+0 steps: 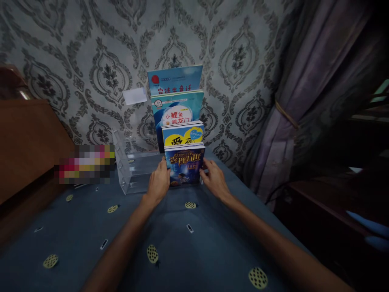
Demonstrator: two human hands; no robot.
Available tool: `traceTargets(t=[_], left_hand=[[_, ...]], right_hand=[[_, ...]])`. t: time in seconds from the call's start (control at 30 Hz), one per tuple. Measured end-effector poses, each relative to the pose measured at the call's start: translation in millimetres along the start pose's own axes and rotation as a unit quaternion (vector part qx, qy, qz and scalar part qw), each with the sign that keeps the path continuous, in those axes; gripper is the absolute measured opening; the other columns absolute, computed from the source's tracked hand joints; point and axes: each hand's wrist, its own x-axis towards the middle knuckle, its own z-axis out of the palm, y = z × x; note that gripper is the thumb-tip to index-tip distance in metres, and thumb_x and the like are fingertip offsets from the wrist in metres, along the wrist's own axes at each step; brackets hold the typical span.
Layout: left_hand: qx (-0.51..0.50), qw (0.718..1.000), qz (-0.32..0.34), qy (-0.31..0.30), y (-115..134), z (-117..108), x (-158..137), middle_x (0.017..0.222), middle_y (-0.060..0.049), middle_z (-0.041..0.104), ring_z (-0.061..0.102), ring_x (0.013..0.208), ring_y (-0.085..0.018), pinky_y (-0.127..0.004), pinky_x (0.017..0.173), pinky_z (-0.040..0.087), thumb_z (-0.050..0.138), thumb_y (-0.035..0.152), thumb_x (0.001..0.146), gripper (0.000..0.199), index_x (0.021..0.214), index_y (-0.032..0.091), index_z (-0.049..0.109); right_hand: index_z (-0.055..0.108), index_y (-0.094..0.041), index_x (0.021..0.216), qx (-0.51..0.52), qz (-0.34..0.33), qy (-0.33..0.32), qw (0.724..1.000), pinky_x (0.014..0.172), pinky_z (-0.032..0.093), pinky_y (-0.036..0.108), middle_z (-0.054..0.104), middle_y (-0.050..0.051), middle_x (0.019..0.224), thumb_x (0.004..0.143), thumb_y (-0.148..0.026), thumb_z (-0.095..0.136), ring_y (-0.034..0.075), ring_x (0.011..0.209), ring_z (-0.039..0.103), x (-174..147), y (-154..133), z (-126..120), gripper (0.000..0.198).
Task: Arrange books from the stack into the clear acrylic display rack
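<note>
Holding a dark blue book upright at the front right of the clear rack, with left hand closed on the book's left edge and right hand closed on the right edge, some fingertips hidden from view. Facing a yellow-and-blue book, then a teal book, then a light blue book, rising in steps toward the rear of the rack, on its right side. Seeing also a white card near the rack's upper back, and a pixelated item, too masked to identify, left of the rack. Reaching over a pineapple-print cloth spread beneath the rack, with patterned wallpaper behind it, a brown panel far to its left and a tied curtain well to its right.
</note>
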Motion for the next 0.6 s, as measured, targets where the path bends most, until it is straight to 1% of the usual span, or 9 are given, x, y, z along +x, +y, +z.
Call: traceTargets(t=[0.13,0.3,0.43,0.5,0.6], left_hand=[[-0.014,1.000,0.005,-0.010,-1,-3,-1,0.137,-0.020,0.060,0.063,0.121,-0.029,-0.043,0.101,0.050,0.044,0.015,0.099,0.050,0.148,0.013,0.035],[-0.018,1.000,0.013,-0.022,-3,-10,-2,0.132,-0.017,0.063,0.064,0.120,-0.028,-0.042,0.101,0.050,0.046,0.015,0.099,0.047,0.145,0.016,0.038],[-0.004,0.999,0.006,-0.031,-3,-15,-3,0.131,-0.018,0.064,0.064,0.120,-0.028,-0.041,0.100,0.051,0.046,0.017,0.099,0.048,0.146,0.012,0.038],[0.009,1.000,0.002,-0.028,-4,-17,-5,0.131,-0.019,0.064,0.064,0.120,-0.029,-0.041,0.100,0.051,0.047,0.018,0.100,0.048,0.147,0.011,0.038],[0.035,0.999,0.000,-0.027,-8,-20,-11,0.134,-0.020,0.063,0.065,0.119,-0.029,-0.040,0.099,0.051,0.047,0.020,0.101,0.049,0.148,0.011,0.039]], right_hand=[[0.059,-0.017,0.132,0.006,0.005,-0.005,1.000,0.077,0.055,0.040,0.062,0.010,0.098,0.088,-0.024,0.047,0.025,0.085,0.064,-1,0,-1,0.046],[0.056,-0.018,0.138,0.027,0.016,0.002,1.000,0.074,0.057,0.041,0.064,0.011,0.099,0.089,-0.024,0.047,0.025,0.085,0.065,-5,-1,-1,0.050],[0.052,-0.015,0.142,0.044,0.030,0.003,0.999,0.077,0.058,0.042,0.066,0.013,0.105,0.089,-0.027,0.047,0.027,0.093,0.066,-10,-3,0,0.054],[0.051,-0.016,0.142,0.056,0.038,0.012,0.998,0.077,0.058,0.042,0.066,0.014,0.109,0.089,-0.028,0.048,0.027,0.096,0.066,-15,-4,0,0.055],[0.052,-0.014,0.137,0.068,0.061,0.048,0.995,0.076,0.057,0.043,0.066,0.015,0.110,0.089,-0.033,0.049,0.027,0.097,0.065,-27,-9,-1,0.052]])
